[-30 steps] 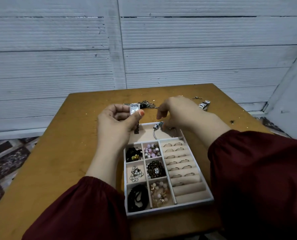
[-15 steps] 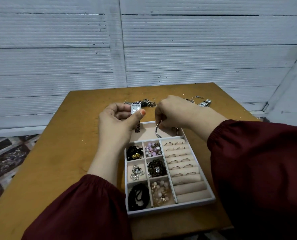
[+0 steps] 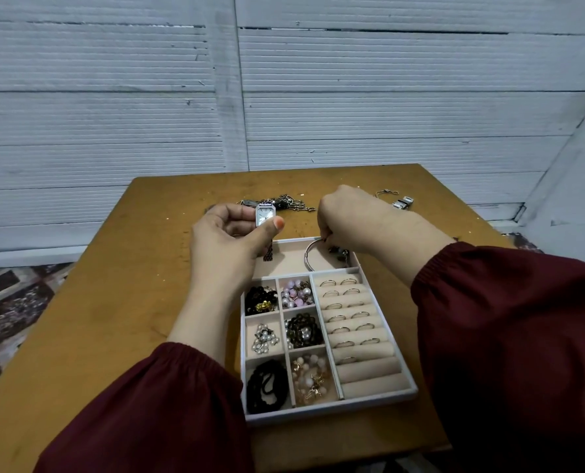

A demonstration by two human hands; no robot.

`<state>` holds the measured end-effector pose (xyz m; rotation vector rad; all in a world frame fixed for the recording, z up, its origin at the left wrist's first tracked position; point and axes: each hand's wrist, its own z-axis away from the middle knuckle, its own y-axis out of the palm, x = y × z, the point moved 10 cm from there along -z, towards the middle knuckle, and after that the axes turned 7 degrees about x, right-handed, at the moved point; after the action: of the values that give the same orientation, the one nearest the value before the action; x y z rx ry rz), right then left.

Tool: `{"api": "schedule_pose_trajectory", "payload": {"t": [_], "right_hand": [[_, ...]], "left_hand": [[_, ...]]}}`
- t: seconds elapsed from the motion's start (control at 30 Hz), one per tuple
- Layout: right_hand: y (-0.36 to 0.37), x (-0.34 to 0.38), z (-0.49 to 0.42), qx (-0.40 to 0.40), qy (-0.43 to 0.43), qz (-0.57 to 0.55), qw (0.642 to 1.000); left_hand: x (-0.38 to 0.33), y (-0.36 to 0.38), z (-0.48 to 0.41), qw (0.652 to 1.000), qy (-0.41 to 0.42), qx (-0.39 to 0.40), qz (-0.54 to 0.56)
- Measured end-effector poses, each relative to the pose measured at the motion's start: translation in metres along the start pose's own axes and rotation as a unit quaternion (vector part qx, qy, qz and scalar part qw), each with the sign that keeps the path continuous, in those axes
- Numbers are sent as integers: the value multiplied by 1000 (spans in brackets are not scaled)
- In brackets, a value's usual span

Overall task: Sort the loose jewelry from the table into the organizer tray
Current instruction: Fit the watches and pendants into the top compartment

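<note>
Above the far left corner of the beige-lined organizer tray [image 3: 328, 413] the left hand [image 3: 226, 240] pinches a rectangular silver watch [image 3: 265, 215] between thumb and curled fingers — the right hand [image 3: 349, 220] pinches a thin round metal bangle [image 3: 309, 256] inside its wide far compartment, chains [image 3: 286, 203] lying at the far edge of the table [image 3: 113, 302]

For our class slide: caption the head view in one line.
Left hand holds a watch while right hand pinches a bangle in the far compartment of the organizer tray.

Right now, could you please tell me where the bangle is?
In the head view, the bangle sits in the far compartment of the tray, right of centre, just beyond the ring rows, its top pinched by the right hand.
</note>
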<state>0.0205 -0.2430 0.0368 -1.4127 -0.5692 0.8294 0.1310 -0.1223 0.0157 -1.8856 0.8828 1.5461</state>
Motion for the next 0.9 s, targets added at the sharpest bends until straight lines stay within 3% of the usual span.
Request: {"api": "schedule_pose_trajectory", "payload": {"t": [0.57, 0.9], "right_hand": [[11, 4, 1, 28, 2, -15, 1000], [4, -7, 11, 55, 7, -108, 993]], "left_hand": [[1, 0, -1, 1000, -4, 3, 7], [-1, -1, 0, 1000, 0, -1, 8]]}}
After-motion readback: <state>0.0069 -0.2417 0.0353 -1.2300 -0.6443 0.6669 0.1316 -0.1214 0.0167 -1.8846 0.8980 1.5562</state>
